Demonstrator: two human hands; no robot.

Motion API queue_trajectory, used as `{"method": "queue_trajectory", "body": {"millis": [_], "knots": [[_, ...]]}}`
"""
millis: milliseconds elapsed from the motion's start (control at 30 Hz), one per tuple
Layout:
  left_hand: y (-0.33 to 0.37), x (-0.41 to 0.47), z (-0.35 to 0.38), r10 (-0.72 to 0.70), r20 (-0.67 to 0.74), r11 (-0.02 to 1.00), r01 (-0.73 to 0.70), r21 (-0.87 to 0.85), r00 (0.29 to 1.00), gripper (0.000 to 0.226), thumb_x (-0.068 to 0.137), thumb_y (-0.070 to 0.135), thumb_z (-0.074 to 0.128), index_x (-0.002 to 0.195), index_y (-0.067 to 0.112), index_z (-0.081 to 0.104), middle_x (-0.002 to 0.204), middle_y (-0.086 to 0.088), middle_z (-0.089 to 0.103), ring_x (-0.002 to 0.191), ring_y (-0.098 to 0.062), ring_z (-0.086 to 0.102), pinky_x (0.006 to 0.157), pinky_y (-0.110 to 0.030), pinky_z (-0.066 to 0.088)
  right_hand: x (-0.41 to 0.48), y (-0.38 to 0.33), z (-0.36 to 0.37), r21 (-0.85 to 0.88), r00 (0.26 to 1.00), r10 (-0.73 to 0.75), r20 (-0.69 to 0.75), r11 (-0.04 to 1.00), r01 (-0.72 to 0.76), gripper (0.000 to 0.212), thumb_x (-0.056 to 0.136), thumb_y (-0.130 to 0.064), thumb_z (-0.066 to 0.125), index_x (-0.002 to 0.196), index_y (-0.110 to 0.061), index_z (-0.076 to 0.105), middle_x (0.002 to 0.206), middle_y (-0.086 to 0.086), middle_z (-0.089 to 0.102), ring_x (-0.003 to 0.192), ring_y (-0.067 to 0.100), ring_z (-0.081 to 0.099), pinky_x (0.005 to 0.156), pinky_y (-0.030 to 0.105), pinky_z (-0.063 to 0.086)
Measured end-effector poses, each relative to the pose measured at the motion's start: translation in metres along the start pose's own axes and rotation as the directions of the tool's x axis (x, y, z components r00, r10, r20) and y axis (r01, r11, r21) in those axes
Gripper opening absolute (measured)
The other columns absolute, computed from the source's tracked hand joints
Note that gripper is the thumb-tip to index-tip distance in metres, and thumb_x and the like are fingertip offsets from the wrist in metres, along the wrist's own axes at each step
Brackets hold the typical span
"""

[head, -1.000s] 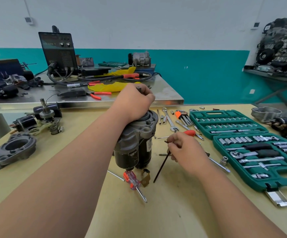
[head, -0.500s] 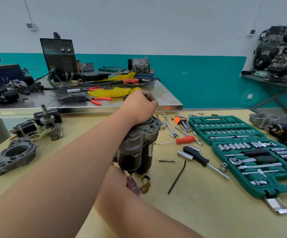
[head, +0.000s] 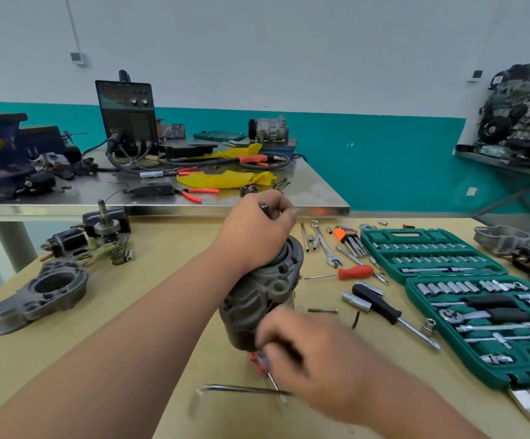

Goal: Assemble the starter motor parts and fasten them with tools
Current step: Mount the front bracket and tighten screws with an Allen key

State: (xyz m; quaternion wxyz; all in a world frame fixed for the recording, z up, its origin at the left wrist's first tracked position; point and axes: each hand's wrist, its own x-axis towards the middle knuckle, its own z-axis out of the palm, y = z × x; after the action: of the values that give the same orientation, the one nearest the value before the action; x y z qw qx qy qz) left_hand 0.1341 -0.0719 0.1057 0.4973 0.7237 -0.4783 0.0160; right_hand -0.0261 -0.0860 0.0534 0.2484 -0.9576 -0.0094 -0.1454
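The starter motor (head: 258, 299) stands on end near the middle of the desk (head: 149, 315), nose housing uppermost. Your left hand (head: 254, 231) caps that housing, its grip curled tight around the shaft end protruding at the top. Your right hand (head: 314, 362) is blurred low beside the motor's base, over a red-handled screwdriver (head: 262, 365); whether its grip is closed on anything cannot be told. Judge the motor heavy, rigid and top-heavy: cast metal, possibly greasy. Steady it by the broad housing flange rather than the thin shaft, and keep the base flat on the desk. A loose bolt (head: 322, 310) lies just right of the motor. The open green socket case (head: 466, 299) lies well to the right: its far half carries rows of small bits and sockets, its near half larger sockets, a ratchet, and extension bars, each seated in a moulded recess. A black-handled driver (head: 381, 304) rests between case and motor.
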Motion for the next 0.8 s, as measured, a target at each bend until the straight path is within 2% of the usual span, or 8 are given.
{"method": "queue_trajectory", "body": {"millis": [167,267,400,500,567,633,733,800], "knots": [[0.002,-0.002,0.001,0.011,-0.016,1.0,-0.011,-0.003,1.0,0.016,0.089,0.027,0.059,0.074,0.024,0.062,0.057,0.009,0.048,0.054,-0.007,0.045,0.056,-0.024,0.041,-0.017,0.017,0.023,-0.439,1.0,0.025,-0.001,0.898,-0.023,0.023,0.095,-0.041,0.038,0.101,-0.029,0.057,0.096,-0.012,0.062,0.083,0.01,0.061,0.063,0.024,0.043],[0.001,-0.003,0.001,0.018,-0.039,1.0,-0.019,-0.014,0.999,0.02,0.089,0.025,0.058,0.069,0.027,0.059,0.054,0.01,0.047,0.052,-0.006,0.044,0.055,-0.024,0.04,-0.028,0.012,0.054,-0.471,0.996,0.078,-0.039,0.878,-0.087,0.027,0.086,-0.041,0.039,0.078,-0.032,0.063,0.075,-0.013,0.061,0.06,0.005,0.059,0.044,0.017,0.035],[0.006,-0.007,0.004,0.021,-0.082,1.0,-0.02,0.002,0.996,0.025,0.088,0.022,0.058,0.064,0.028,0.053,0.053,0.011,0.046,0.054,-0.003,0.043,0.056,-0.022,0.037,-0.008,0.025,0.067,-0.494,0.995,0.038,0.095,0.87,0.014,0.028,0.1,-0.038,0.03,0.099,-0.019,0.05,0.1,0.005,0.06,0.085,0.029,0.058,0.064,0.034,0.037],[0.011,-0.012,0.004,0.023,-0.098,0.998,-0.018,0.057,0.995,0.014,0.087,0.024,0.056,0.074,0.023,0.058,0.06,0.014,0.051,0.058,-0.003,0.047,0.057,-0.02,0.04,-0.007,0.03,0.063,-0.412,0.998,0.006,-0.059,0.911,-0.029,0.026,0.1,-0.036,0.036,0.096,-0.017,0.054,0.098,0.004,0.062,0.086,0.028,0.058,0.063,0.033,0.033],[0.014,-0.015,0.007,0.052,-0.115,0.994,-0.041,0.098,0.992,0.012,0.086,0.025,0.054,0.077,0.02,0.061,0.067,0.009,0.056,0.067,-0.009,0.053,0.064,-0.024,0.046,-0.015,0.029,0.052,-0.238,0.982,0.015,-0.187,0.969,-0.06,0.022,0.098,-0.028,0.047,0.092,-0.014,0.061,0.09,0.003,0.064,0.081,0.022,0.057,0.064,0.033,0.039],[0.017,-0.02,0.01,0.1,-0.133,0.985,-0.08,0.15,0.986,0.016,0.088,0.026,0.052,0.085,0.017,0.065,0.077,0.003,0.06,0.076,-0.013,0.058,0.072,-0.027,0.051,-0.03,0.023,0.035,-0.058,0.911,0.028,-0.412,0.997,-0.057,0.018,0.094,-0.018,0.053,0.081,-0.012,0.064,0.074,-0.002,0.06,0.069,0.011,0.052,0.064,0.032,0.043],[0.019,-0.024,0.017,0.185,-0.145,0.961,-0.147,0.236,0.972,0.025,0.091,0.029,0.05,0.097,0.013,0.067,0.084,0.005,0.057,0.08,-0.008,0.053,0.07,-0.016,0.043,-0.09,0.026,0.003,0.224,0.588,0.154,-0.794,0.973,0.049,0.028,0.09,-0.015,0.047,0.07,-0.029,0.06,0.058,-0.01,0.054,0.052,0.005,0.046,0.049,0.019,0.036],[0.019,-0.023,0.023,0.212,-0.135,0.941,-0.165,0.294,0.968,0.027,0.092,0.032,0.047,0.103,0.014,0.064,0.089,0.005,0.055,0.083,-0.006,0.05,0.071,-0.015,0.038,-0.155,0.034,-0.006,0.305,0.424,0.266,-0.866,0.952,0.026,0.033,0.091,-0.016,0.043,0.068,-0.032,0.059,0.054,-0.009,0.054,0.045,0.007,0.044,0.042,0.015,0.032]]}}
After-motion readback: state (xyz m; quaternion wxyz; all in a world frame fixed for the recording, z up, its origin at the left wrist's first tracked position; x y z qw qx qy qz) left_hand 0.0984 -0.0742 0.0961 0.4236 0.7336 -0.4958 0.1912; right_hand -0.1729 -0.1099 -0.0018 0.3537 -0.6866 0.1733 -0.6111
